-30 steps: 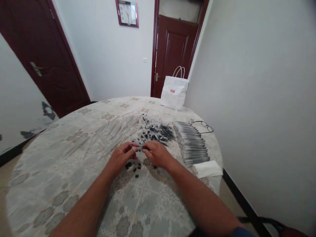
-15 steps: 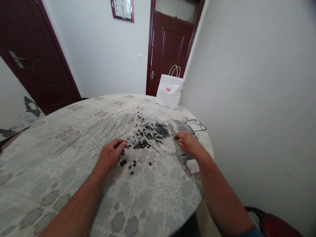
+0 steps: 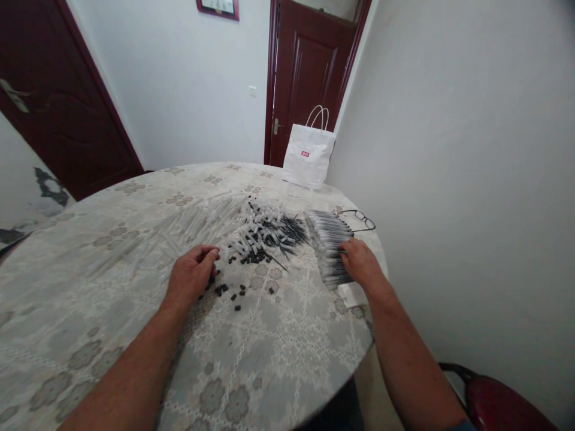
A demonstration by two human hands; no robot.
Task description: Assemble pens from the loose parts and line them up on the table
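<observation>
My left hand [image 3: 194,270] hovers at the near left of a heap of pen parts, thumb and fingertips pinched together; what they hold, if anything, is too small to make out. Several short black plugs [image 3: 221,290] lie by it. Clear pen barrels [image 3: 197,221] are spread beyond it, with white caps [image 3: 269,211] and thin dark refills [image 3: 294,230] heaped to their right. My right hand [image 3: 359,258] is closed at the right-hand ends of a row of pens [image 3: 330,239], its fingers on a pen among them.
A patterned cloth covers the round table [image 3: 274,359]. Eyeglasses [image 3: 362,220] lie beyond the pens, and a small white block [image 3: 353,295] sits at the near right edge. At the back stands a white paper bag [image 3: 309,157]. A wall rises close on the right.
My right hand has moved right, from the left side of the pen row to its right-hand ends. My left hand has drawn slightly left, still pinched. The view has tilted down a little.
</observation>
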